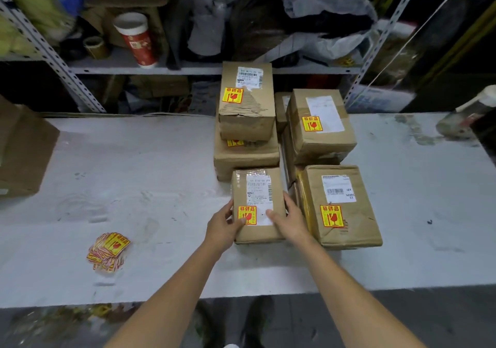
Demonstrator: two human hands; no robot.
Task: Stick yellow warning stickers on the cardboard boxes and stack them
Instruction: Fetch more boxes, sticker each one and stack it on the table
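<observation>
I'm looking at a parcel storeroom. Labelled cardboard boxes (320, 125) crowd the worktable (134, 165). Slotted-steel shelving (150, 69) behind holds clutter.

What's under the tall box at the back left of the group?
A wider cardboard box lies under the tall box. Only its front strip shows, with part of a yellow sticker; the rest of its top is covered.

Cardboard boxes (247, 101) grouped on the surface (161, 173): six countable, a possible seventh hidden under the right stack. Separate large box (21, 146) at left edge: one. Yellow warning stickers (333, 215) on boxes: five. Loose sticker pile (108, 249): one. Red cup (137, 39): one.
</observation>
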